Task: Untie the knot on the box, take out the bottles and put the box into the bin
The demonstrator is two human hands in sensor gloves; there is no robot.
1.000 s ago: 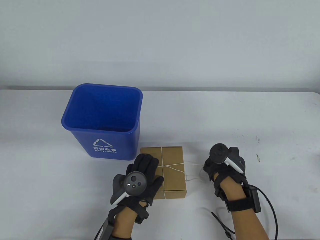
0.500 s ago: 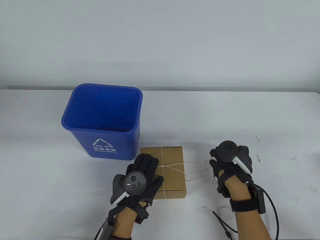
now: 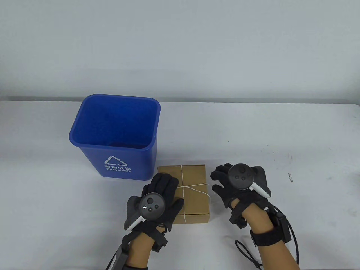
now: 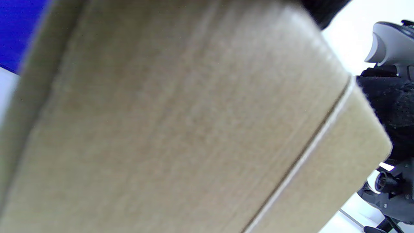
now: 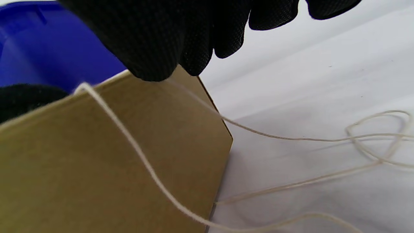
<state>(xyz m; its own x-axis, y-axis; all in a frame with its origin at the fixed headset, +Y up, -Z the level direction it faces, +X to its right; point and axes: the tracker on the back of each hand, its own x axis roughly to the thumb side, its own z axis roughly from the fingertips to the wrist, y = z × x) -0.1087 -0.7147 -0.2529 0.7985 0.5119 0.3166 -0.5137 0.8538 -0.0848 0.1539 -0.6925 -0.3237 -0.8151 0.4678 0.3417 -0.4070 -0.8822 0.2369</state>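
Note:
A brown cardboard box (image 3: 194,175) lies on the table, bound by a thin white string (image 3: 182,173) that crosses on its lid. My left hand (image 3: 164,185) rests flat on the lid's left part, fingers straight. My right hand (image 3: 220,180) hovers just beside the box's right side with its fingers spread. In the right wrist view its fingertips (image 5: 161,48) hang by the box's upper edge (image 5: 97,161), and loose string (image 5: 372,152) lies in loops on the table. The left wrist view is filled by the box (image 4: 181,123). No bottles show.
A blue recycling bin (image 3: 140,163) stands open just behind and left of the box, nothing visible in it. The white table (image 3: 281,135) stretches right and back. Cables trail from both wrists near the front edge.
My right hand, which had been pulling the string's end out to the right with curled fingers, has come back left to the box's side with fingers spread. The left hand and box stayed still.

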